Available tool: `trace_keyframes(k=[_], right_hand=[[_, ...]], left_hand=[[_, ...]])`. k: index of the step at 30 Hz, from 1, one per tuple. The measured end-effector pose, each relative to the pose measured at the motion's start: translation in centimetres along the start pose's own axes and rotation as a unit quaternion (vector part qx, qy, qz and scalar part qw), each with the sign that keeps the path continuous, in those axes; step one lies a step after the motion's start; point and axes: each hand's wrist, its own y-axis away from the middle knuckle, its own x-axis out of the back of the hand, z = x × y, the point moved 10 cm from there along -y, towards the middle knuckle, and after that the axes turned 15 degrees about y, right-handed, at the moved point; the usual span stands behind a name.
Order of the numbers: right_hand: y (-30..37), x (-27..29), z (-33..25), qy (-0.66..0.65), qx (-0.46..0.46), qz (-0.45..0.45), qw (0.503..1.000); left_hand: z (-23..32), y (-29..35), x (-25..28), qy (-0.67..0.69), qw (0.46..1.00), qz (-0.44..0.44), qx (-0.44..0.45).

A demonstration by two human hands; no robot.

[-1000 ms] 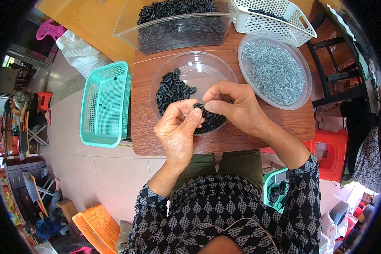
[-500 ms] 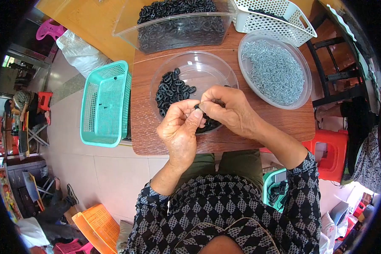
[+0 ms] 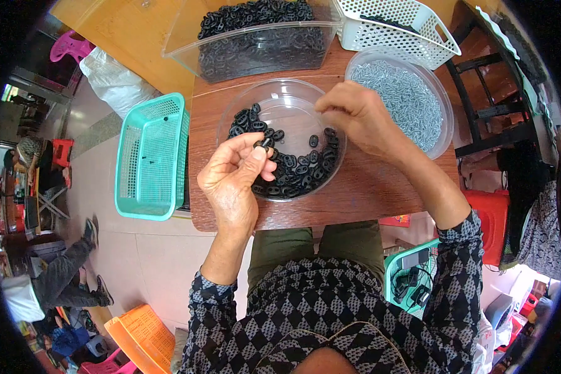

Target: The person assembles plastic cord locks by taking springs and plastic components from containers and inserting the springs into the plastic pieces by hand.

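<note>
Pinched between the thumb and fingers of my left hand point(image 3: 230, 181) is a small black oval piece with holes point(image 3: 265, 144). This hand is over the near left part of a round clear tray point(image 3: 296, 118). Similar black pieces point(image 3: 302, 169) lie in the tray along its left, near and right sides. My right hand point(image 3: 361, 115) hovers between the tray's right rim and a round tub point(image 3: 446, 128) full of small silvery screws point(image 3: 396, 96). Its fingers are bent and smeared by motion, so whether they hold anything is unclear.
A clear bin point(image 3: 255, 59) of black pieces and a white perforated basket point(image 3: 389, 40) stand at the back of the wooden table point(image 3: 355, 199). Left of the table is a green basket point(image 3: 149, 156); right, a red stool point(image 3: 487, 224). Another person's legs point(image 3: 68, 265) show at far left.
My hands have come apart. The left has moved slightly left and down with the black piece; the right has gone up and right toward the screws. The far-left person's legs have shifted.
</note>
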Motion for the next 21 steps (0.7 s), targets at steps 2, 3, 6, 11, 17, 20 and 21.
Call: trace_keyframes(k=[2,3,6,11,17,20,21], right_hand=[[0.4,-1.8,-0.5,0.064,0.044,-0.026,0.997],[0.5,-3.0,-1.3,0.126,0.088,-0.053,0.987],[0.3,-4.5,-2.9,0.24,0.15,-0.102,0.954],[0.5,-6.7,-3.2,0.221,0.208,-0.119,0.945],[0.2,-8.0,-2.6,0.2,0.183,-0.18,0.946],[-0.3,-7.4,-1.6,0.09,0.079,-0.215,0.969],[-0.4,-7.0,-1.0,-0.015,0.002,-0.229,0.973]], left_hand=[[0.0,0.0,0.2,0.007,1.0,-0.001,-0.004],[-0.1,0.1,0.3,0.007,1.0,-0.002,-0.001],[-0.4,0.0,0.5,0.003,1.0,0.001,0.004],[-0.5,-0.1,0.7,0.005,1.0,0.009,0.013],[-0.8,0.2,0.3,0.019,1.0,0.001,0.024],[-0.8,0.3,0.3,0.015,0.999,0.012,0.028],[-0.8,0.3,0.2,0.025,0.999,0.012,0.031]])
